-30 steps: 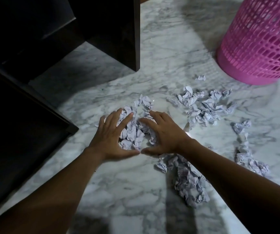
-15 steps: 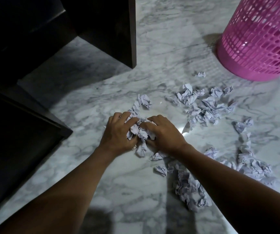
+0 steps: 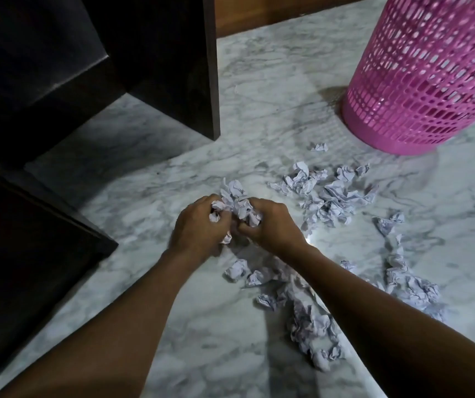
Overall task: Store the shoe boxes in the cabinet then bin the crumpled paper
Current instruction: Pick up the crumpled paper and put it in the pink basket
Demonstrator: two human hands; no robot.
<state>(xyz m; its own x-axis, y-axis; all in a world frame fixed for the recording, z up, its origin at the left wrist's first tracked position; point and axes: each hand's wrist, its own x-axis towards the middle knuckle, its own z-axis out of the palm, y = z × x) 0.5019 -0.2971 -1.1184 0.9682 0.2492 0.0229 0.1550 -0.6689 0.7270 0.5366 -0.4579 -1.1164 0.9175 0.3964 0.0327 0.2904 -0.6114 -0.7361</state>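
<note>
Glossy veined marble floor [image 3: 173, 326], crumpled paper [image 3: 328, 196] — pink plastic lattice bin [image 3: 431, 81], dark wood cabinet [image 3: 159, 67].

You have a single head-worn wide-angle view, looking forward and steeply down at the marble floor [image 3: 173, 173] from close above. Your forearms enter from the bottom edge, the dark cabinet [image 3: 156, 67] fills the upper left, and the pink basket [image 3: 431, 81] the upper right.

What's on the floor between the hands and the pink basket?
In the head view, a loose pile of crumpled paper and one stray ball lie between the hands' bundle and the pink basket.
</note>
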